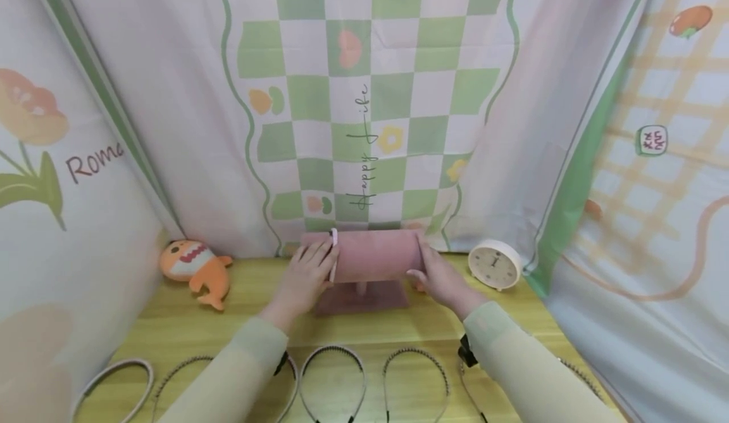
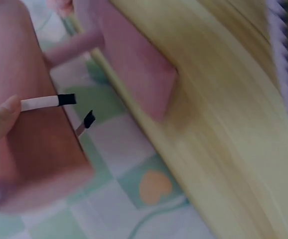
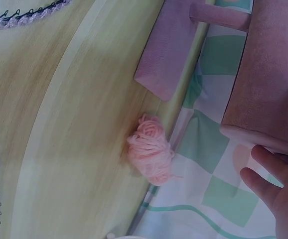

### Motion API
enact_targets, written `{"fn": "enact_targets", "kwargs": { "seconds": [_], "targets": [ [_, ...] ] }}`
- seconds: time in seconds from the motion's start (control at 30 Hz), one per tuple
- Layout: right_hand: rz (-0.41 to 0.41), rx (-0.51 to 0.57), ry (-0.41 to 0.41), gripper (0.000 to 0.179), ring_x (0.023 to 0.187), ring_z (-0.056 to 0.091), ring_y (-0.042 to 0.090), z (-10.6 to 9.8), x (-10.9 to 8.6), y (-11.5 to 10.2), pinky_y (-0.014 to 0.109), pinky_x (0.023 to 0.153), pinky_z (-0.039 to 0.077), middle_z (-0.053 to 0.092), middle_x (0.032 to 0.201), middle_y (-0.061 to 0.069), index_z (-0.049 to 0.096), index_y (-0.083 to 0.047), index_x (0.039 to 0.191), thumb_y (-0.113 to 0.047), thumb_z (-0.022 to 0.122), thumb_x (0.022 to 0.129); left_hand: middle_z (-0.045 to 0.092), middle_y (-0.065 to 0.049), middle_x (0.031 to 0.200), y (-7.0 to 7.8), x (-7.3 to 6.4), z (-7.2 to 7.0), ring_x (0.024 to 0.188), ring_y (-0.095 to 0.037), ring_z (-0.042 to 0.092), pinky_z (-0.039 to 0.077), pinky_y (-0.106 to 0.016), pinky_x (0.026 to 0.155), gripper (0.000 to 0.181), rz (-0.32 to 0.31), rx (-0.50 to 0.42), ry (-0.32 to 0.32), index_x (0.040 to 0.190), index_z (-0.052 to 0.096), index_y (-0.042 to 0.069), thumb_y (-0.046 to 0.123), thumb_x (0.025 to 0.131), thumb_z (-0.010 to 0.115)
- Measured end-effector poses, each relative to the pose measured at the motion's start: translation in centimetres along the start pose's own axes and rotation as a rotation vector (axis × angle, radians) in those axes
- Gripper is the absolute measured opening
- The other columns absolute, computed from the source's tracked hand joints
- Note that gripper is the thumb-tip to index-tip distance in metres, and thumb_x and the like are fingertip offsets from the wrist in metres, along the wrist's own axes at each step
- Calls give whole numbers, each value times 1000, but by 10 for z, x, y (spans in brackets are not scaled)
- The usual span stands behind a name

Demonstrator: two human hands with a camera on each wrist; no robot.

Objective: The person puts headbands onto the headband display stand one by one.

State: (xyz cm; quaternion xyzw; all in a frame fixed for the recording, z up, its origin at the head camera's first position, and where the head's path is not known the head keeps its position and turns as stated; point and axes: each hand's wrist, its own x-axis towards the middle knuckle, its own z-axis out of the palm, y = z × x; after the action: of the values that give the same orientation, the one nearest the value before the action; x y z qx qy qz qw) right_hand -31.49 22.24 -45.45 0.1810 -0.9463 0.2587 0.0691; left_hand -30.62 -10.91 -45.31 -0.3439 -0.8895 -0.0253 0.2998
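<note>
A pink, velvety headband stand with a padded roll on a post and flat base stands at the back of the table. Around the roll's left part sits a pale headband. My left hand holds this headband against the roll; in the left wrist view the thumb lies on its white band, and both black tips stick out below the roll. At the roll's right end, my right hand grips the edge. One digit lies on the roll's surface in the right wrist view, other fingers at its end face.
Several headbands lie along the table's near edge. An orange shark toy is at the back left, a white clock at the back right. Pink yarn lies beside the stand's base. A checked curtain hangs behind.
</note>
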Motion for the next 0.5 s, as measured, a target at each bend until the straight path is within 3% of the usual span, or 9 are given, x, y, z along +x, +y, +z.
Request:
{"fn": "enact_targets", "kwargs": {
  "seconds": [0.3, 0.5],
  "targets": [
    [-2, -1, 8, 93, 133, 40, 45, 2, -1, -1, 54, 110, 31, 29, 153, 30, -5, -12, 159, -28, 64, 97, 48, -17, 144, 44, 33, 23, 130, -32, 44, 40, -49, 103, 86, -22, -13, 32, 141, 50, 6, 35, 70, 89],
    [3, -1, 6, 94, 134, 39, 43, 0, -1, -1, 53, 111, 31, 28, 153, 29, -5, -14, 159, -27, 64, 97, 47, -14, 144, 61, 46, 33, 132, -30, 41, 36, -47, 106, 84, -64, 4, 34, 139, 51, 8, 36, 70, 89]
  ]
}}
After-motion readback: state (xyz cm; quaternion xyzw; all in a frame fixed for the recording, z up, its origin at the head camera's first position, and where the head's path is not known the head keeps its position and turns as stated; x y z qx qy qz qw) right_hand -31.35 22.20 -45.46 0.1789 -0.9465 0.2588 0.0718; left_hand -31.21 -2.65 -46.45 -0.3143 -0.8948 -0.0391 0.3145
